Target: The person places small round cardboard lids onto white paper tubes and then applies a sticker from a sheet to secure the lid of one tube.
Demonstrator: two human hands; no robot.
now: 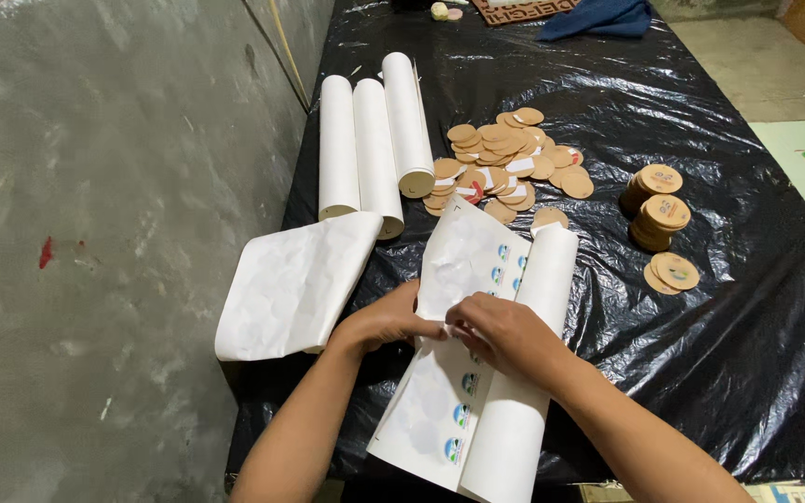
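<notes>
sticker sheet held at the near edge of the bench

item: a half-unrolled white sticker sheet (458, 373), lying at the near edge of the bench (701, 354). its long axis runs from the near edge away and a little to the right; the rolled part lies along its right side, far end toward the loose discs. small round blue-and-white stickers sit in a line down the flat part, with blank rounds beside them.

hands: the left hand (386, 319) and the right hand (503, 333) meet over the middle of the sheet, fingertips pinched together on its paper. whether they grip a sticker or only the backing cannot be told.

nearby: a spent white backing sheet (291, 284) lies to the left, curled at its edges. three white rolls (373, 144) lie side by side beyond it, long axes pointing away. a loose heap of tan round discs (505, 163) lies to the right of the rolls; short stacks of printed discs (661, 219) stand further right.

surface: the bench is covered in crinkled black plastic film. a blue cloth (600, 17) lies at its far end.

room: a rough grey wall (95, 186) runs along the left; pale floor shows at upper right.
</notes>
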